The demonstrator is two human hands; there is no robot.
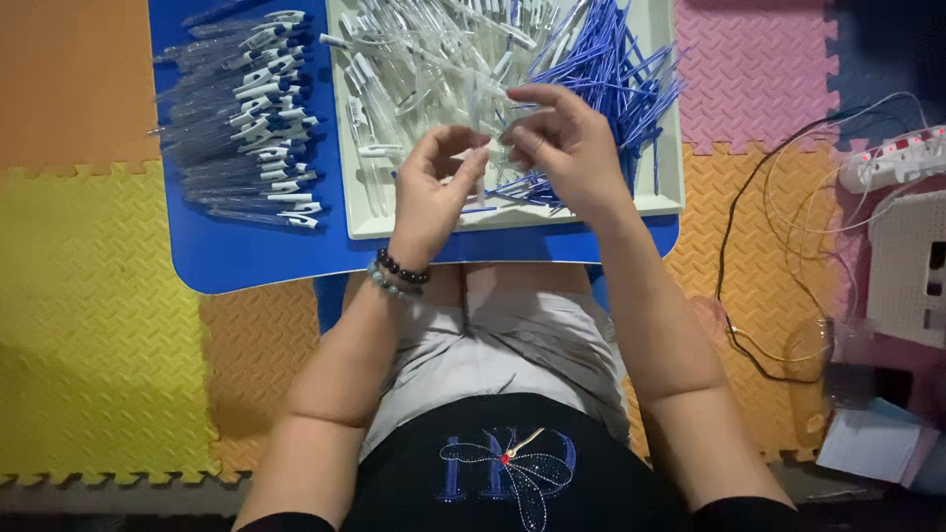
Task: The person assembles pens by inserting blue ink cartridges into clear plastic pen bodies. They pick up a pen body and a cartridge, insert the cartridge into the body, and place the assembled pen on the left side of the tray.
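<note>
Seated on foam floor mats (89, 325), the person works over the near edge of a shallow pale tray (670, 202). The left hand (434, 192) and the right hand (567, 148) meet just above it, fingertips pinched on a clear pen barrel (490, 138) held between them. The piece is slim and see-through — a loose pinch could likely let it drop back among identical parts and be lost to sight. Inside the tray lie clear barrels (414, 59) on the left and blue refills (611, 69) heaped right. Beside it, on the blue board (246, 256), finished pens (251, 118) lie in a row — a stray elbow might scatter them.
</note>
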